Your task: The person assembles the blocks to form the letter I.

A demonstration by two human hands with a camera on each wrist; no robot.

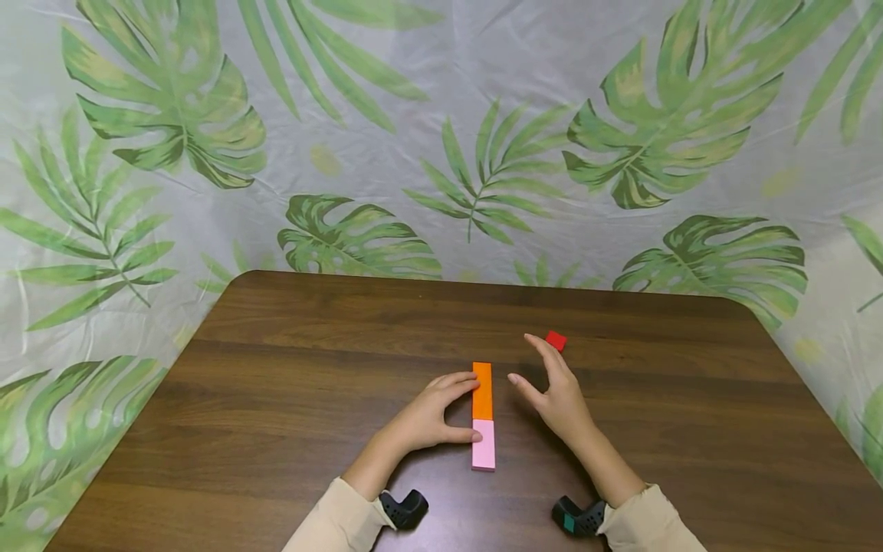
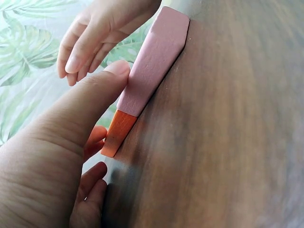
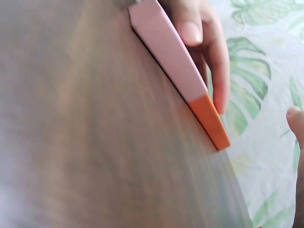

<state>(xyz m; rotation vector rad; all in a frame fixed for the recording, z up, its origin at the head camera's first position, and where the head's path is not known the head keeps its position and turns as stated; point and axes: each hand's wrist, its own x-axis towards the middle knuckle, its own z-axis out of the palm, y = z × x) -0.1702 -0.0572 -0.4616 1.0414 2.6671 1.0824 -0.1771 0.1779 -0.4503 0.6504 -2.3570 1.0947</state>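
An orange block (image 1: 482,395) and a pink block (image 1: 486,454) lie end to end in a line on the table. My left hand (image 1: 422,418) rests against their left side, fingertips on the orange block and thumb at the pink block (image 2: 154,61); it is not closed round either. To the right of the blocks my right hand (image 1: 564,399) hovers with fingers and thumb spread, holding nothing. Beyond its fingers sits a small red block (image 1: 557,337), partly covered by them in the head view.
The brown wooden table (image 1: 276,368) has rounded far corners. Behind it hangs a pale cloth (image 1: 372,169) printed with green leaves. Both wrists wear a black device, the left one (image 1: 407,510) and the right one (image 1: 578,517).
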